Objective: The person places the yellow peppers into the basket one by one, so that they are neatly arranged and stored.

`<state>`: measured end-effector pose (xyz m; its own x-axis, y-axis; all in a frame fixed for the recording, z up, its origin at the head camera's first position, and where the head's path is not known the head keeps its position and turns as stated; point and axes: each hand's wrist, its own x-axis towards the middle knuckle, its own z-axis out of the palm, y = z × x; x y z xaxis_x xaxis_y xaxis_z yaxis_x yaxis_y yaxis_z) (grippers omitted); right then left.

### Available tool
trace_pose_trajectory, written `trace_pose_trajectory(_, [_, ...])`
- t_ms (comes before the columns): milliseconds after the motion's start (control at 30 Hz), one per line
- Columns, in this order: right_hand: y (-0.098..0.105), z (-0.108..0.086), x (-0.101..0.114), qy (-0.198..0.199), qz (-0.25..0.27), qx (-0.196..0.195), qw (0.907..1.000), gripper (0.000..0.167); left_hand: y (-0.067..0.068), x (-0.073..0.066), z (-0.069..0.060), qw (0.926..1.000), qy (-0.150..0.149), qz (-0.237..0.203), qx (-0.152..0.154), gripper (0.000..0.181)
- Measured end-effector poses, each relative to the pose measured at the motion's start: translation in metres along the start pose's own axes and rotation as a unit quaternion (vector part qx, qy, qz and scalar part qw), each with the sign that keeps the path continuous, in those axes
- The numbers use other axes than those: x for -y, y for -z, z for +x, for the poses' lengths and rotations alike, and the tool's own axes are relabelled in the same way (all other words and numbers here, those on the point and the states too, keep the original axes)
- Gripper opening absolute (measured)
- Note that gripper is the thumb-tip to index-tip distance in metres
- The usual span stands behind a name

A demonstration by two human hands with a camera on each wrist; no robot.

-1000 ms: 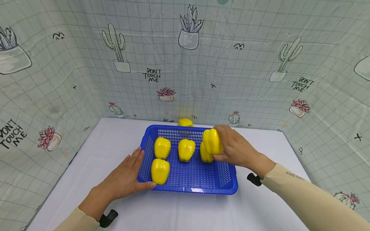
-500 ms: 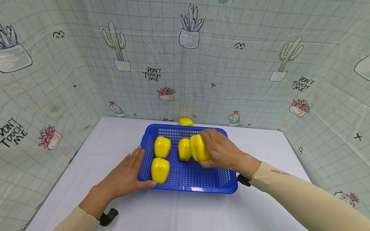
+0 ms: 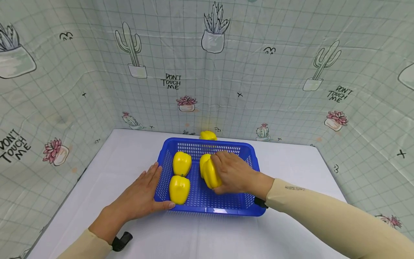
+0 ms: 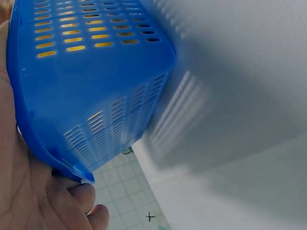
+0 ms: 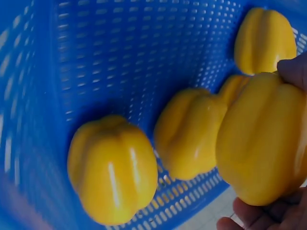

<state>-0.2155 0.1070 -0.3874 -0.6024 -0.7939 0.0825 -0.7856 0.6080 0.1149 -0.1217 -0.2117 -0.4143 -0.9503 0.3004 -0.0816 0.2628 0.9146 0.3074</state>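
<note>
A blue perforated plastic basket [image 3: 223, 212] stands on the white table with several yellow bell peppers in it. My right hand [image 3: 231, 172] grips one yellow bell pepper [image 3: 211, 174] over the middle of the basket, in front of another pepper [image 3: 203, 162]. Two more peppers, a back one [image 3: 182, 163] and a front one [image 3: 179, 189], stand along the left side. In the right wrist view a further pepper [image 5: 112, 170] shows, which the hand hides from the head view. My left hand [image 3: 139, 196] rests with extended fingers along the basket's left rim, thumb at the front corner.
Behind the basket, near the table's back edge, lies one more yellow pepper [image 3: 208, 135], partly hidden by the rim. White tabletop [image 3: 284, 158] extends around the basket. A cactus-print cloth [image 3: 245, 72] hangs at the back and sides.
My right hand has carried its pepper leftward and lower, from the basket's back right to its middle. The left hand has stayed on the rim.
</note>
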Motion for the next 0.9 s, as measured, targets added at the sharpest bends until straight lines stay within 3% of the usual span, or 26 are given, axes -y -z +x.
trace_pose_trajectory(200, [-0.003,0.009,0.012,-0.006,-0.005,0.066,0.9978,0.080,-0.001,0.000,0.000,1.0000,0.003,-0.002,-0.002,0.131])
trace_pose_trajectory(533, [-0.017,0.016,0.024,-0.016,-0.002,0.133,0.9909,0.078,-0.001,0.001,0.000,1.0000,0.005,-0.003,0.001,0.132])
trace_pose_trajectory(900, [-0.026,0.021,0.029,-0.005,-0.035,0.153,0.9876,0.084,-0.002,0.002,0.000,1.0000,0.001,-0.006,-0.003,0.131])
